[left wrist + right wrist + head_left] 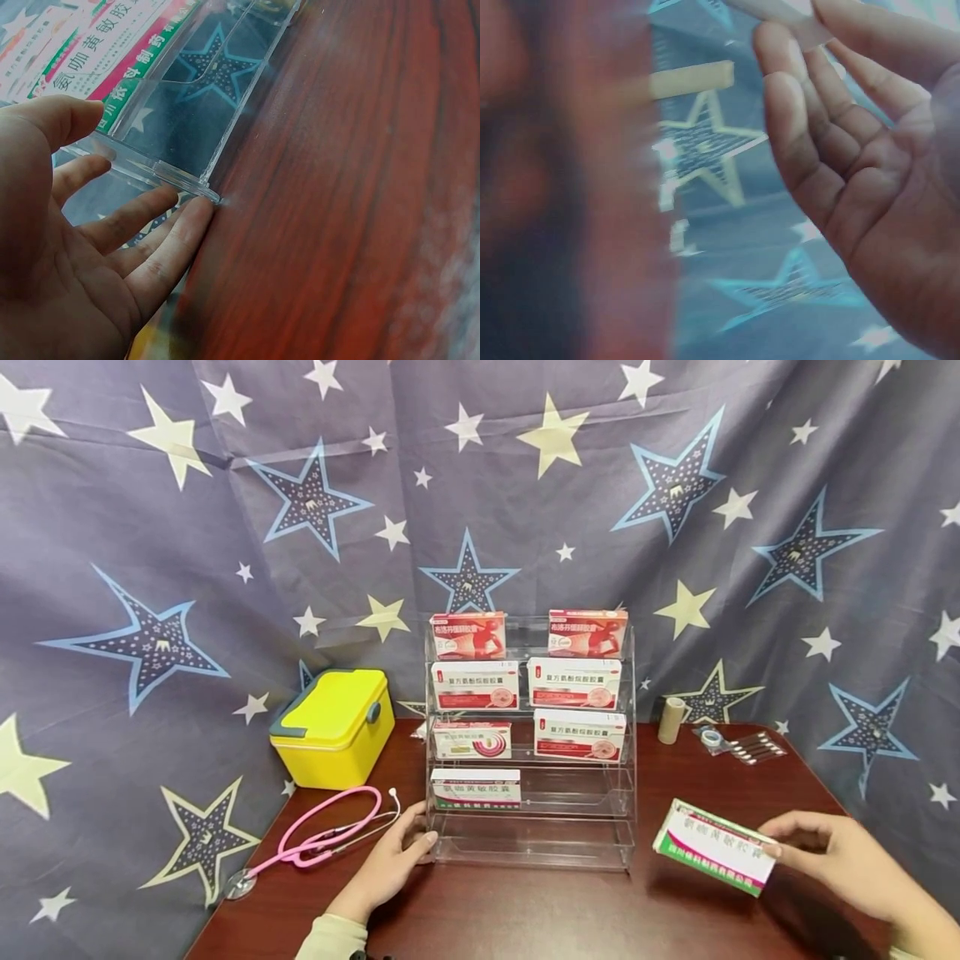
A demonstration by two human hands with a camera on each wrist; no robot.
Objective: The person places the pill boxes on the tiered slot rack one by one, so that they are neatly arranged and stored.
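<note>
My right hand (840, 860) pinches a white, green and magenta medicine box (716, 850) between thumb and fingers, tilted above the table to the right of the rack. Only a pale edge of that box shows at the top of the right wrist view. A clear stepped display rack (532, 843) stands in the middle. At its lower left side, my left hand (393, 864) holds the edge, thumb in front and fingers along the outside. Just above sits a matching medicine box (476, 789) on the second tier from the bottom, at the left.
Red boxes (470, 637) and white-and-red boxes (576, 683) fill the upper tiers in two columns. Left of the rack are a yellow case (330, 727) and a pink stethoscope (330, 839). Back right, a tan roll (671, 720) stands beside packaged swabs (753, 747). A star-patterned curtain (510, 493) hangs behind.
</note>
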